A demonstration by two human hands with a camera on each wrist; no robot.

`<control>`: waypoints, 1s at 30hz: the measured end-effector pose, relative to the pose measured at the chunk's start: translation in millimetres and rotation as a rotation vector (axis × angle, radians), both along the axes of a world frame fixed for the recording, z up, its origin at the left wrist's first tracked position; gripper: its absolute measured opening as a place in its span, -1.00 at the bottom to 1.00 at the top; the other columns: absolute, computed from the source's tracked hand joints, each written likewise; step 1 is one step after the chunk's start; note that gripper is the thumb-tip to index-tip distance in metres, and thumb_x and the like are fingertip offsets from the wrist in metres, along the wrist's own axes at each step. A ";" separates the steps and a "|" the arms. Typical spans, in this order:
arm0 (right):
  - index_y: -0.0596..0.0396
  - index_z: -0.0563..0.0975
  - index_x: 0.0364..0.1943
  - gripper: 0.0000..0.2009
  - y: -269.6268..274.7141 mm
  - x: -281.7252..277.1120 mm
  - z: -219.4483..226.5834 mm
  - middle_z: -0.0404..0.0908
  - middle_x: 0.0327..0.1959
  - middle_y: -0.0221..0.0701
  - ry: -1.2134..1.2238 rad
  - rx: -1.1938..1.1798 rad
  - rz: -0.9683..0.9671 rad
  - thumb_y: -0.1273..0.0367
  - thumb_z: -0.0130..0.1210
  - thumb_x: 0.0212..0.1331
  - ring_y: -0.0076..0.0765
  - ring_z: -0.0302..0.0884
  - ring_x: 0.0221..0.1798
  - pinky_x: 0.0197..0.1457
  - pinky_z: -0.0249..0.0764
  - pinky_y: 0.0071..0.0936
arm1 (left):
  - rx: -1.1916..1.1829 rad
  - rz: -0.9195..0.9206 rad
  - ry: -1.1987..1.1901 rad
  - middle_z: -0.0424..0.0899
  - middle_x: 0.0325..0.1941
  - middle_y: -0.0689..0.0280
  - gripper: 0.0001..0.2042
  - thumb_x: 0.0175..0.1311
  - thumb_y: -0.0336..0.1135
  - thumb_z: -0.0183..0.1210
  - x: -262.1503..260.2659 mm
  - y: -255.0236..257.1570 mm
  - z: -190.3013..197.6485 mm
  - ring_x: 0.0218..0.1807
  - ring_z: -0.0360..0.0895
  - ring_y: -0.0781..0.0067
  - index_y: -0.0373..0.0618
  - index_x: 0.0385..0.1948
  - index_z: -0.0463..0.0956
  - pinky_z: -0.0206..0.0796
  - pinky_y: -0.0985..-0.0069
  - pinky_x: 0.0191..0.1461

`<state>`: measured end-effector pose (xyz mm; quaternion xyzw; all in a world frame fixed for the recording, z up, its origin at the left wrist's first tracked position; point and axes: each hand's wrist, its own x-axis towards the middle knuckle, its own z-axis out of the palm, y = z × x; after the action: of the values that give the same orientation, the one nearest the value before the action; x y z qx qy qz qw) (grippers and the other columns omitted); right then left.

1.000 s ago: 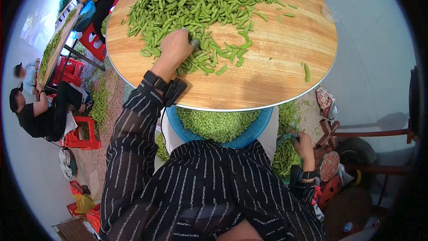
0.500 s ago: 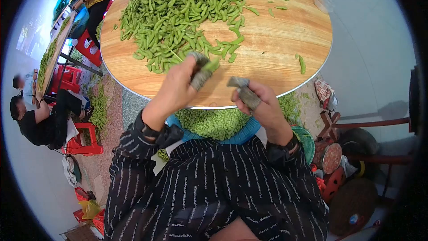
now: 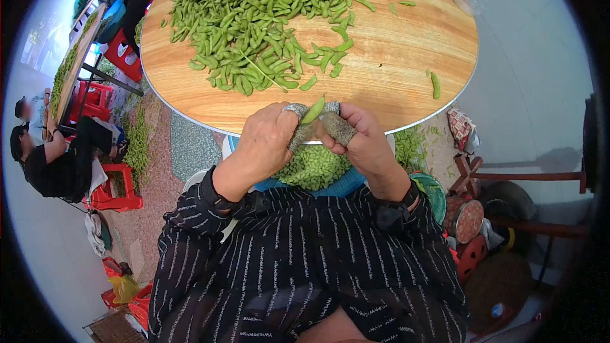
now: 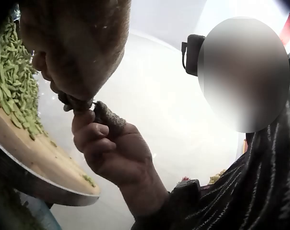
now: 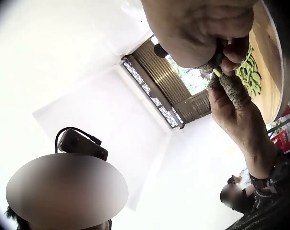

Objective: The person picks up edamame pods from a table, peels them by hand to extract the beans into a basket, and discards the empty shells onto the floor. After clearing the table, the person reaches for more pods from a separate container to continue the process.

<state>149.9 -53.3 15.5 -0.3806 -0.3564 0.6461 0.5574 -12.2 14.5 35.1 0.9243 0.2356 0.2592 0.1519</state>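
Both hands meet just past the near edge of the round wooden table (image 3: 406, 57). Between thumb and forefinger, the left hand (image 3: 262, 143) pinches a green pod (image 3: 314, 111) that tilts up to the right. The right hand (image 3: 367, 146) touches the pod's side with its thumb and forefinger; its other fingers are curled. Grey wrappings cover the thumbs and forefingers. Below the hands, a blue basin (image 3: 346, 183) holds shelled beans (image 3: 314, 166). In the right wrist view a bit of the pod (image 5: 217, 72) shows between the fingertips of both hands.
A large heap of pods (image 3: 254, 13) covers the table's far left, with a loose pod (image 3: 435, 85) at the right. A green basket (image 3: 432, 197) stands on the floor at the right. Red stools (image 3: 114, 190) and other people are at the left, by another table.
The left hand has come back from the heap with a pod. The right hand has risen from beside the green basket, and the two hands have come together at the pod.
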 end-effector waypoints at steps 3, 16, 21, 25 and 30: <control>0.15 0.43 -0.37 -0.86 0.1 -0.5 2.2 0.42 -0.53 -0.54 -0.007 -0.008 -0.011 0.55 -0.15 -0.03 -0.75 0.27 -0.54 -0.54 0.18 -0.84 | 0.033 0.006 -0.003 0.40 -0.51 0.08 -0.70 -0.38 -0.60 0.11 -0.8 0.2 -3.7 -0.42 0.38 0.01 -0.27 -0.46 0.31 0.22 0.29 -0.43; 0.18 0.42 -0.44 -0.90 1.0 -7.9 -13.0 0.40 -0.56 -0.53 0.024 0.058 -0.095 0.58 -0.12 -0.05 -0.70 0.23 -0.56 -0.50 0.16 -0.74 | 0.061 0.000 -0.058 0.39 -0.54 0.12 -0.71 -0.32 -0.57 0.06 1.8 -6.3 -17.9 -0.45 0.39 0.04 -0.27 -0.43 0.30 0.23 0.28 -0.44; 0.18 0.41 -0.43 -0.94 -1.0 -11.0 -15.2 0.40 -0.56 -0.53 -0.099 0.084 -0.109 0.53 -0.09 0.02 -0.70 0.24 -0.56 -0.50 0.17 -0.74 | -0.424 -0.016 -0.329 0.47 -0.52 0.12 -0.83 -0.07 -0.51 0.02 3.1 -10.5 -34.3 -0.45 0.48 0.16 -0.30 -0.39 0.34 0.30 0.42 -0.43; 0.17 0.43 -0.37 -0.91 -1.9 -10.7 -15.1 0.43 -0.54 -0.52 -0.073 0.055 -0.122 0.50 -0.08 0.05 -0.69 0.29 -0.53 -0.48 0.22 -0.74 | -0.772 -0.014 -0.579 0.52 -0.47 0.12 -0.84 0.08 -0.41 -0.04 6.4 -14.6 -36.1 -0.41 0.53 0.31 -0.32 -0.36 0.37 0.31 0.53 -0.38; 0.16 0.44 -0.33 -0.88 -8.5 1.9 -12.1 0.45 -0.52 -0.53 0.032 -0.013 -0.081 0.46 -0.09 0.07 -0.71 0.32 -0.54 -0.51 0.24 -0.78 | -0.487 0.034 -0.397 0.50 -0.49 0.11 -0.82 0.04 -0.38 0.03 5.1 -15.2 -21.5 -0.45 0.50 0.20 -0.29 -0.36 0.37 0.30 0.47 -0.41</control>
<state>151.8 -61.8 3.4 -0.3880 -0.3276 0.6312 0.5863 -7.2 -0.7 13.6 0.7878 0.2721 0.3731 0.4076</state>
